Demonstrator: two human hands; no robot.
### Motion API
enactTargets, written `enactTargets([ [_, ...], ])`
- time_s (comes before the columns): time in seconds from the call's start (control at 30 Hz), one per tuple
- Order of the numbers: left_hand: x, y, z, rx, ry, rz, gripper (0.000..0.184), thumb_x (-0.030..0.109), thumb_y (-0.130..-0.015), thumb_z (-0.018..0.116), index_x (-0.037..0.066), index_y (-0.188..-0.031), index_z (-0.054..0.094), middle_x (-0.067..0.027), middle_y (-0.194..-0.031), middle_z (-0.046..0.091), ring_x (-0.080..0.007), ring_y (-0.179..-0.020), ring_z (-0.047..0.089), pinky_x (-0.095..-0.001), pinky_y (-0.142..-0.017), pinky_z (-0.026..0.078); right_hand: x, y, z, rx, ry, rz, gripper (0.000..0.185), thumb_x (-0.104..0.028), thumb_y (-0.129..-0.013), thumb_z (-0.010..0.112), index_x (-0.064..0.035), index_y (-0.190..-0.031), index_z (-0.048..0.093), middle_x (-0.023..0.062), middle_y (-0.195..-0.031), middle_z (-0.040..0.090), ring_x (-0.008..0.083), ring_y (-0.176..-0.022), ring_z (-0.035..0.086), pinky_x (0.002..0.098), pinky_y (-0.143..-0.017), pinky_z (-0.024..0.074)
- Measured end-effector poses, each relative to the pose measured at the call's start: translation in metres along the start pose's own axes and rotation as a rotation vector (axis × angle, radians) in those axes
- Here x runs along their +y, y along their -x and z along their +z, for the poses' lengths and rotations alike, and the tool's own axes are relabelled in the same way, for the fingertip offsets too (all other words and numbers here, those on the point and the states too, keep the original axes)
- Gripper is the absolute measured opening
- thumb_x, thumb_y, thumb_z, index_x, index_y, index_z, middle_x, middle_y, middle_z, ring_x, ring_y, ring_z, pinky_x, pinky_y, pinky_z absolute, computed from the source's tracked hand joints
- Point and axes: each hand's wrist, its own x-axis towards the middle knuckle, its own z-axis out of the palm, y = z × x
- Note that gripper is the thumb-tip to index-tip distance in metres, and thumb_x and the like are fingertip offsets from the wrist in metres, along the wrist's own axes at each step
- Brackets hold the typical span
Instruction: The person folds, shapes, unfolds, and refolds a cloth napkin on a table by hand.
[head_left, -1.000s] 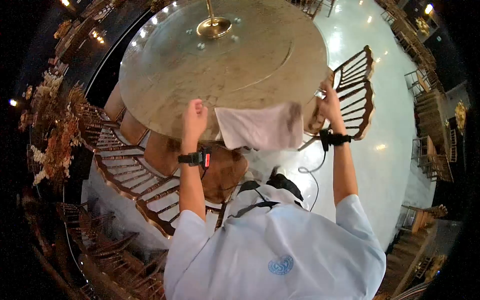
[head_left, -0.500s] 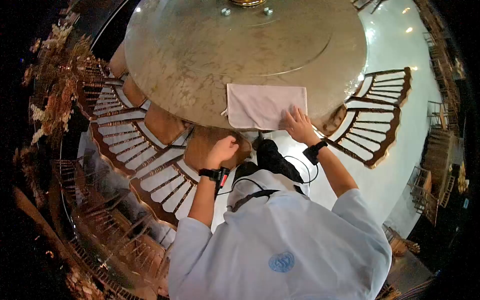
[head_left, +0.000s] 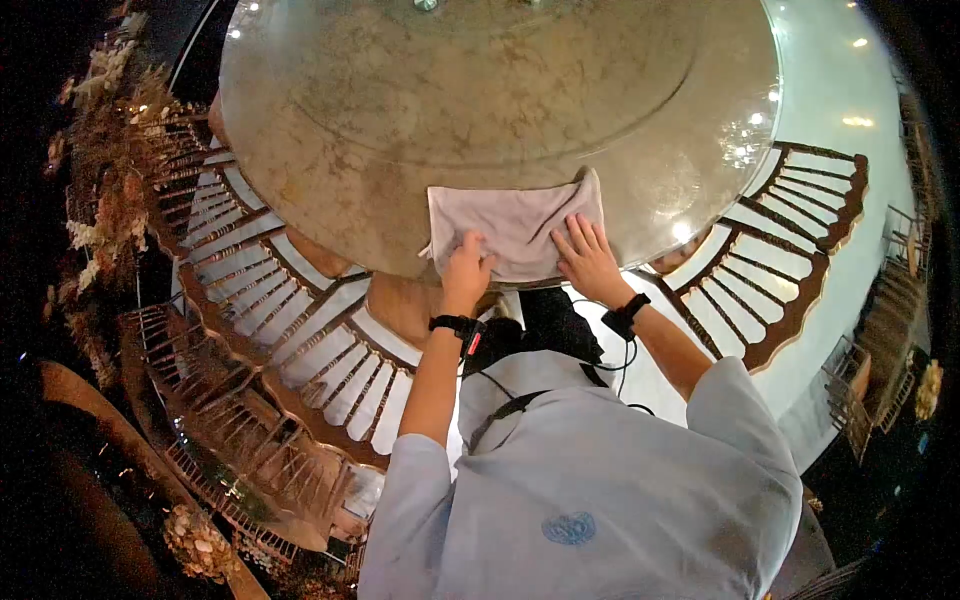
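Note:
A pale pinkish cloth [head_left: 510, 215] lies near the front edge of a round, marbled tabletop [head_left: 400, 110]. Its far right corner is lifted and folded, and wrinkles run across it. My right hand [head_left: 592, 262] rests on the cloth's right part, fingers spread and lying flat. On the lower left part of the cloth is my left hand [head_left: 466, 270], with the forefinger stretched forward and the thumb apart from it; the other fingers are partly curled. Neither hand visibly grips the cloth. Both wrists wear black bands.
Wooden spindle-back chairs stand round the table, at the left [head_left: 270, 290] and the right [head_left: 770, 290]. A round glassy turntable [head_left: 520, 80] covers the table's middle. Dried flowers [head_left: 100, 200] line the far left. More chairs [head_left: 855, 390] stand at the far right.
My left hand has come up from below the table's edge onto the cloth. The cloth's far right corner has lifted. My right hand stays on the cloth, and the view has shifted nearer the table.

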Motion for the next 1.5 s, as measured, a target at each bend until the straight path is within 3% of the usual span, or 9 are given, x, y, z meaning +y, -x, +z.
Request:
enactTargets([
  [0.3,-0.021,-0.030,0.009,0.122,0.012,0.017,0.035,0.023,-0.082,0.063,0.007,-0.106,0.044,-0.0198,-0.077,0.064,-0.0370,-0.071,0.064,-0.0427,-0.065,0.049,0.014,-0.033,-0.003,0.044,-0.066,-0.078,0.060,-0.025,-0.078,0.062,-0.0153,-0.134,0.042,0.0168,-0.144,0.031,0.0338,-0.133,0.028,0.0478,-0.107,0.0230],
  [0.47,0.006,-0.048,-0.024,-0.074,0.310,-0.336,0.035,0.025,-0.081,0.063,0.004,-0.102,0.044,-0.0215,-0.077,0.063,-0.0402,-0.075,0.062,-0.0446,-0.066,0.047,0.005,-0.051,0.005,0.077,-0.076,-0.004,0.060,-0.027,-0.078,0.061,-0.0151,-0.134,0.043,0.0178,-0.144,0.030,0.0350,-0.133,0.027,0.0500,-0.107,0.0220],
  [0.57,-0.040,-0.065,0.009,0.049,0.154,-0.141,0.037,0.026,-0.081,0.065,0.001,-0.097,0.042,-0.0170,-0.066,0.062,-0.0283,-0.053,0.065,-0.0386,-0.056,0.050,0.003,-0.063,0.009,0.113,-0.095,0.016,0.061,-0.029,-0.078,0.061,-0.0151,-0.134,0.043,0.0184,-0.144,0.030,0.0361,-0.133,0.027,0.0509,-0.107,0.0216],
  [0.7,-0.016,-0.076,-0.013,0.082,0.075,-0.085,0.042,0.027,-0.081,0.065,-0.004,-0.098,0.042,-0.0219,-0.071,0.063,-0.0328,-0.061,0.066,-0.0418,-0.057,0.051,-0.003,-0.079,0.014,0.154,-0.039,0.046,0.061,-0.032,-0.078,0.060,-0.0156,-0.135,0.042,0.0187,-0.143,0.031,0.0368,-0.132,0.028,0.0513,-0.107,0.0213],
  [0.8,0.020,-0.080,-0.049,-0.180,0.296,-0.327,0.046,0.028,-0.082,0.064,-0.009,-0.098,0.042,-0.0285,-0.079,0.062,-0.0387,-0.072,0.065,-0.0448,-0.062,0.051,-0.010,-0.089,0.015,0.167,-0.006,0.087,0.061,-0.032,-0.079,0.058,-0.0156,-0.135,0.042,0.0191,-0.143,0.031,0.0368,-0.132,0.029,0.0515,-0.107,0.0213],
  [1.0,-0.015,-0.096,-0.028,-0.059,0.212,-0.032,0.039,0.021,-0.087,0.059,-0.009,-0.093,0.036,-0.0193,-0.060,0.061,-0.0265,-0.049,0.063,-0.0353,-0.043,0.050,-0.026,-0.100,0.020,0.128,0.037,0.207,0.059,-0.031,-0.080,0.055,-0.0133,-0.134,0.042,0.0212,-0.142,0.032,0.0401,-0.129,0.030,0.0531,-0.107,0.0216],
  [1.23,-0.014,-0.091,-0.039,-0.264,0.543,-0.157,0.031,0.019,-0.087,0.056,-0.006,-0.096,0.039,-0.0249,-0.069,0.062,-0.0376,-0.065,0.065,-0.0434,-0.061,0.053,-0.031,-0.108,0.027,0.005,0.204,0.326,0.059,-0.023,-0.081,0.051,-0.0079,-0.136,0.037,0.0249,-0.141,0.031,0.0433,-0.131,0.026,0.0538,-0.105,0.0254],
  [1.37,-0.032,-0.087,-0.025,-0.145,0.485,-0.007,0.035,0.019,-0.084,0.059,-0.004,-0.104,0.041,-0.0295,-0.091,0.061,-0.0449,-0.086,0.059,-0.0507,-0.075,0.048,-0.042,-0.112,0.029,0.007,0.090,0.456,0.061,-0.020,-0.078,0.051,-0.0049,-0.135,0.037,0.0269,-0.141,0.030,0.0465,-0.130,0.026,0.0507,-0.106,0.0267],
  [1.5,-0.053,-0.077,-0.025,-0.041,0.356,0.089,0.042,0.017,-0.083,0.058,-0.005,-0.113,0.039,-0.0294,-0.090,0.061,-0.0454,-0.085,0.059,-0.0508,-0.074,0.047,-0.066,-0.112,0.035,0.000,0.053,0.435,0.062,-0.020,-0.076,0.056,-0.0009,-0.133,0.039,0.0308,-0.140,0.027,0.0485,-0.129,0.027,0.0487,-0.106,0.0283],
])
